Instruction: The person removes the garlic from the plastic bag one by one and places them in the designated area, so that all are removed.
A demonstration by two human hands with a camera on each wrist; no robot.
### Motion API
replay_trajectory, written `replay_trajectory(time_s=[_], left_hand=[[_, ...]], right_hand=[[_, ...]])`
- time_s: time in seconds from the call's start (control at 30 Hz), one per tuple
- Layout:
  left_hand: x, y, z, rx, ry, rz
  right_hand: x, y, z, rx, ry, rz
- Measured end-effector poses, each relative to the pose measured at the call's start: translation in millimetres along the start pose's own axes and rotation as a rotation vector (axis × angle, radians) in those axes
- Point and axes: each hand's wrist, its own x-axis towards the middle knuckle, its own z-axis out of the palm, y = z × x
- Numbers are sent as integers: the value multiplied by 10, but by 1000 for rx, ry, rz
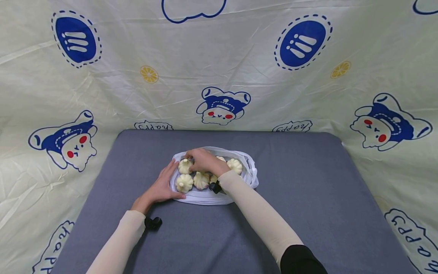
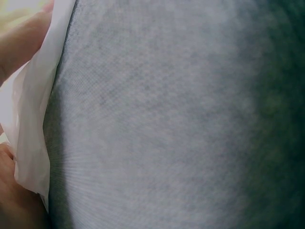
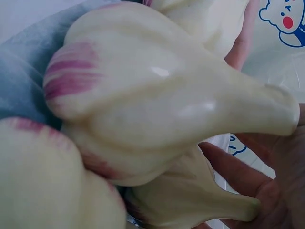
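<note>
At table centre, on the grey cloth [image 1: 294, 213], sits a white plastic bag [image 1: 205, 198] laid open w/ garlic bulbs [image 1: 184, 182] heaped on it. Right hand [image 1: 205, 161] reaches into the heap from above, fingers curled round a bulb [image 3: 157, 95] at the back; wrist view shows that bulb close up against the palm. Left hand [image 1: 162, 186] lies flat at the bag's left edge, fingers straight, touching the film and the nearest bulb, gripping nothing; its wrist view shows only bag film [image 2: 33, 119] beside the cloth.

Risks, as I judge them: bulbs are round and glossy, so lifting one from the heap could set neighbours rolling off the bag onto the cloth. Bag is thin, limp, slippery; if the left hand eases off, it may slide or bunch up and drag along w/ the bulb. Bulb's tapered neck gives poor purchase if grabbed there.

Materials: bulbs look smooth, cream-white w/ purple streaks near the base, ribbed into lobes, pointed stem ends; sheen suggests they may be plastic models, can't be sure. Cloth is matte, fine woven texture, some grip. Behind hangs a shiny, creased backdrop [image 1: 239, 57] printed w/ cartoon bears. Sleeves are pale, snug.
</note>
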Motion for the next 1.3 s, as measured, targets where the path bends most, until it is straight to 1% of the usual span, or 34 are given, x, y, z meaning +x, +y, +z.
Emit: replay_trajectory(time_s=[0.1,0.27,0.53,0.63,0.77,0.97,1.13,1.3], left_hand=[[-1,2,-2,3,-7,-3],[1,2,-3,-3,-16,-9],[15,-22,10,10,-4,12],[15,-25,14,1,-7,-1],[10,-24,13,-7,-15,-19],[15,-23,10,-7,-19,-16],[12,-13,12,-15,-16,-14],[7,-15,14,-3,-10,-10]], right_hand=[[-9,-9,-1,5,-12,4],[-4,-4,4,26,-6,4],[19,30,21,-12,-34,18],[16,40,23,1,-28,20],[1,52,14,43,3,4],[-40,77,-27,119,62,-47],[-95,88,-77,200,104,-57],[-172,99,-126,254,151,-69]])
